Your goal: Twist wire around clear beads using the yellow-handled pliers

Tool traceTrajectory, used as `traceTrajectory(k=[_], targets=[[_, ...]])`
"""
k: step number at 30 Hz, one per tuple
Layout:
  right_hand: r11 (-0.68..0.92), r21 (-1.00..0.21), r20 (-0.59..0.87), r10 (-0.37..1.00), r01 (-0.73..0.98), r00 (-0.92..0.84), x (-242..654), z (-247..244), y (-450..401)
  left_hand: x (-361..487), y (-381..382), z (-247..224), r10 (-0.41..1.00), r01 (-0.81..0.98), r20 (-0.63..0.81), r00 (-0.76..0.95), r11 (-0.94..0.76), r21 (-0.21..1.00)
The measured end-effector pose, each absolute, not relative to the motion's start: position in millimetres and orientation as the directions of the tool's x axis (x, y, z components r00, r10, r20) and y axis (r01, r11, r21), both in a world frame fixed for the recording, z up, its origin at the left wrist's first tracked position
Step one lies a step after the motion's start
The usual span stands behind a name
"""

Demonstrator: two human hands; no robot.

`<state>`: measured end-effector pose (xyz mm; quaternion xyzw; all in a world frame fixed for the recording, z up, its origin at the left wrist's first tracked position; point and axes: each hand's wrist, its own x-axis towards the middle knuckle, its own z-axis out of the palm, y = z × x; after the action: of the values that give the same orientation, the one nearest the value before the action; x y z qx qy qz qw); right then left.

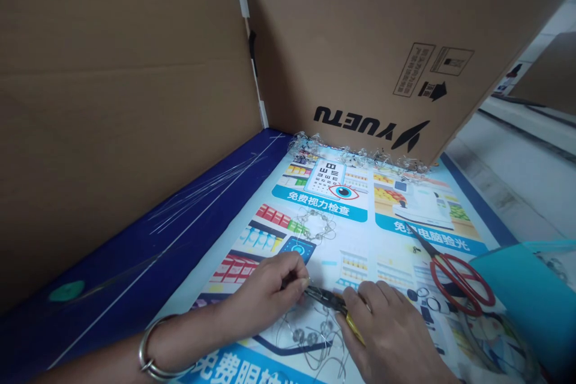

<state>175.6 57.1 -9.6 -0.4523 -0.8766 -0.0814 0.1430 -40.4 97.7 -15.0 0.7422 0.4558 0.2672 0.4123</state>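
My left hand (pixel 281 288), with a metal bangle (pixel 150 351) at its wrist, pinches a thin wire near the middle of the view. In my right hand (pixel 389 324) are pliers (pixel 326 298) with a yellow handle; their dark jaws point left and reach the fingertips of my left hand. A tangle of wire with clear beads (pixel 310 336) lies below both hands. Beyond them a ring of beads and wire (pixel 315 225) rests on the printed sheet (pixel 279 234). Whether the jaws grip the wire is too small to tell.
Red-handled scissors (pixel 461 282) lie at the right, beside a teal container (pixel 522 288). Wire pieces (pixel 360 157) line the base of the cardboard wall (pixel 360 24). Loose wires (pixel 202 192) and a green piece (pixel 66 291) are at the left.
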Motion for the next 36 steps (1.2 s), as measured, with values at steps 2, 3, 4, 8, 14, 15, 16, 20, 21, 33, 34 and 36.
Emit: traceTrajectory(k=[2, 3, 4, 8, 14, 15, 16, 20, 21, 33, 34, 36], targets=[[0.58, 0.008, 0.319, 0.771, 0.815, -0.551, 175.7, -10.5, 57.2, -40.4, 97.3, -15.7, 0.897, 0.458, 0.014, 0.442, -0.239, 0.856], [0.582, 0.006, 0.326, 0.768, 0.813, -0.552, 175.7, -10.7, 57.2, -40.3, 97.2, -15.8, 0.898, 0.462, 0.011, 0.44, -0.237, 0.855], [0.587, 0.006, 0.335, 0.762, 0.81, -0.554, 175.7, -10.8, 57.2, -40.2, 97.2, -15.8, 0.9, 0.465, 0.009, 0.437, -0.234, 0.854], [0.607, 0.013, 0.354, 0.74, 0.795, -0.571, 175.3, -9.7, 57.3, -39.6, 97.5, -14.7, 0.9, 0.465, 0.009, 0.436, -0.234, 0.854], [0.625, 0.02, 0.343, 0.729, 0.78, -0.592, 175.4, -8.8, 58.2, -40.4, 97.7, -14.5, 0.895, 0.457, 0.023, 0.446, -0.25, 0.854], [0.627, 0.019, 0.337, 0.729, 0.779, -0.595, 175.6, -9.1, 58.2, -40.6, 97.8, -14.3, 0.894, 0.457, 0.025, 0.447, -0.252, 0.853], [0.63, 0.019, 0.332, 0.728, 0.776, -0.599, 175.8, -9.5, 58.1, -40.8, 97.8, -14.1, 0.894, 0.459, 0.024, 0.448, -0.253, 0.852], [0.639, 0.02, 0.326, 0.723, 0.769, -0.609, 176.4, -10.0, 57.8, -40.5, 97.9, -12.6, 0.893, 0.462, 0.019, 0.45, -0.251, 0.85], [0.64, 0.021, 0.327, 0.721, 0.768, -0.61, 176.5, -9.6, 57.7, -40.4, 97.8, -12.3, 0.892, 0.46, 0.019, 0.452, -0.251, 0.852], [0.638, 0.011, 0.284, 0.737, 0.77, -0.614, 176.7, -8.4, 56.8, -39.3, 96.8, -13.7, 0.894, 0.432, 0.008, 0.448, -0.224, 0.874], [0.634, -0.001, 0.276, 0.744, 0.773, -0.609, 176.9, -8.5, 56.6, -39.4, 96.9, -13.6, 0.894, 0.433, 0.007, 0.448, -0.224, 0.873], [0.625, -0.03, 0.257, 0.759, 0.78, -0.599, 177.4, -8.5, 56.1, -39.9, 96.9, -13.4, 0.894, 0.429, 0.014, 0.448, -0.229, 0.874]])
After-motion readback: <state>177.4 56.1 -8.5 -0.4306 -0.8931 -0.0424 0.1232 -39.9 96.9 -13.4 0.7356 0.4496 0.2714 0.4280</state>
